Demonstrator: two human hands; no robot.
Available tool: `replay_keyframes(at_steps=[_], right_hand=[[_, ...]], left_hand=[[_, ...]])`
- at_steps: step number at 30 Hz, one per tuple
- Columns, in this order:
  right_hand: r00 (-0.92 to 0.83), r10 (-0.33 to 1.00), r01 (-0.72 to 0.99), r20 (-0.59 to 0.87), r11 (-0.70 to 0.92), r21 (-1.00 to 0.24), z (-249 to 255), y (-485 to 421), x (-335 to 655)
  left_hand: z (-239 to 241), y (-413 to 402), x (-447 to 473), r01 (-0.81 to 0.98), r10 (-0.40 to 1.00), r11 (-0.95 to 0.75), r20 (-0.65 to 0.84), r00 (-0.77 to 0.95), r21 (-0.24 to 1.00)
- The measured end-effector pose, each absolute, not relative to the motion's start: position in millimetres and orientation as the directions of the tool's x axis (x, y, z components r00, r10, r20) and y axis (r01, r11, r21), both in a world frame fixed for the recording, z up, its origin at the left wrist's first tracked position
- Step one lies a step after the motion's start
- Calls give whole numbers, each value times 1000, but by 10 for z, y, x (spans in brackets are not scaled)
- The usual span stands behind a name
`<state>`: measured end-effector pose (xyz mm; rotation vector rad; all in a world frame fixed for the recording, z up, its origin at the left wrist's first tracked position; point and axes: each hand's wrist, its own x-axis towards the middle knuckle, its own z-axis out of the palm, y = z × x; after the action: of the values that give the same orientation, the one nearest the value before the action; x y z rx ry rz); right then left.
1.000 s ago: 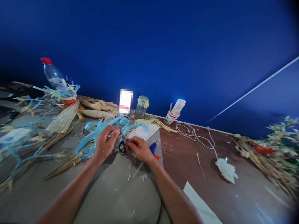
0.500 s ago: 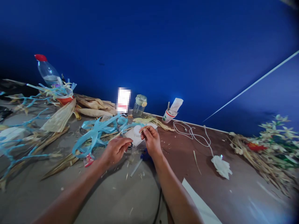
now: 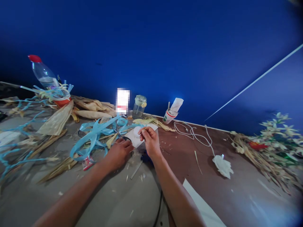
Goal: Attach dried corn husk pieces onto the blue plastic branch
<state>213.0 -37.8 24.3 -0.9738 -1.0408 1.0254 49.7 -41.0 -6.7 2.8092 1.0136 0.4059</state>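
Observation:
My left hand (image 3: pixel 120 153) is lowered to the table, its fingers curled down beside a small dark loop (image 3: pixel 127 138) that looks like a handle. What lies under those fingers is hidden. My right hand (image 3: pixel 151 142) is raised, thumb and forefinger pinched on a tiny pale piece too small to name. Just behind its fingertips is a round white disc (image 3: pixel 136 131) on a sheet of white paper (image 3: pixel 152 127). Light blue ribbon (image 3: pixel 94 134) lies in loose loops left of the hands. Below the right hand sits a dark blue glue gun-like tool (image 3: pixel 146 158), partly covered by the wrist.
Dried corn husks (image 3: pixel 94 114) and blue-wrapped stems (image 3: pixel 23 127) spread over the left side. A glass jar (image 3: pixel 139 107), a white cup (image 3: pixel 169 116) and a red-capped bottle (image 3: pixel 44 74) stand along the wall. A white cable (image 3: pixel 196 137) and pale flowers (image 3: pixel 279 129) lie to the right.
My left hand has moved down onto the table, its fingers curling by the dark loop. My right hand keeps its pinch, almost in place. The view has shifted slightly.

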Motion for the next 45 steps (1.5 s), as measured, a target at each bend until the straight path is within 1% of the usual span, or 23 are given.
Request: replay_keyframes(at_steps=[3,6,12,17,21,26,29,32,36,40,42,45], right_hand=[[165,966,-171,198,226,-959,255,-387,2122],[153,967,-141,203,225,-964,270,-398,2115],[153,965,-122,215,234,-965,249,-397,2107],[131,970,-113,204,219,-969,223,-398,2094],[125,972,-94,200,212,-973,202,-397,2082],[102,974,-91,203,212,-973,179,-404,2061],[86,976,-93,200,208,-974,181,-412,2053],[84,977,-95,197,204,-974,193,-418,2052],[88,982,-79,166,173,-982,223,-430,2050],[102,982,-105,161,171,-980,213,-424,2056],[114,980,-128,166,180,-975,191,-410,2068],[138,976,-156,169,190,-969,160,-386,2093]], left_hand=[[-92,-407,501,658,679,-734,217,701,168],[-123,-413,524,689,703,-711,195,684,144],[-183,-396,534,661,684,-730,180,707,174],[-137,-399,541,665,690,-723,147,708,188],[-90,-418,565,694,717,-695,125,686,187],[-120,-425,571,696,715,-698,113,690,167],[-106,-436,574,725,746,-664,96,659,181],[-47,-453,589,768,787,-610,33,616,194],[18,-465,605,793,808,-564,-45,588,231],[10,-444,564,779,810,-562,-4,586,279],[-5,-425,529,751,814,-556,54,578,356],[-17,-392,492,656,826,-525,140,546,543]])
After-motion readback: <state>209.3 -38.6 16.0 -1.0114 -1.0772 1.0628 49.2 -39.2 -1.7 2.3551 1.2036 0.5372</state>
